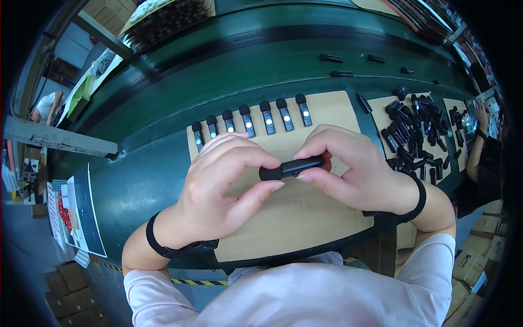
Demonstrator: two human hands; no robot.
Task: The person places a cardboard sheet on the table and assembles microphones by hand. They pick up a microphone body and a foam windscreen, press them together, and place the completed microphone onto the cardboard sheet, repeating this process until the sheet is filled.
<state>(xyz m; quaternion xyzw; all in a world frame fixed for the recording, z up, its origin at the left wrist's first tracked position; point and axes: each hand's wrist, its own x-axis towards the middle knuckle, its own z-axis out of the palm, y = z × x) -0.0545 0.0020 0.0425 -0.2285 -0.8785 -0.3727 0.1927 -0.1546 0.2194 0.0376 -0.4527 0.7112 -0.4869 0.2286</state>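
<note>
Over the cardboard sheet, a small black clip-on wireless microphone (295,167) lies level between my two hands. It has a rounded dark cap, which looks like a foam windscreen, on its left end. My left hand (220,182) pinches it near that cap with thumb and index finger. The other end is gripped by my right hand (354,171), thumb below and index finger above. Beyond my hands, several similar microphones (267,118) stand in a row along the far edge of the cardboard, foam caps pointing away, each with a light round spot.
The brown cardboard sheet (294,223) rests on a green workbench (131,185). A second cardboard at right carries a heap of black microphones (414,131). A few loose pieces (342,73) lie on the green surface beyond. Another person's arm (475,155) is at far right; a metal post (60,136) juts in at left.
</note>
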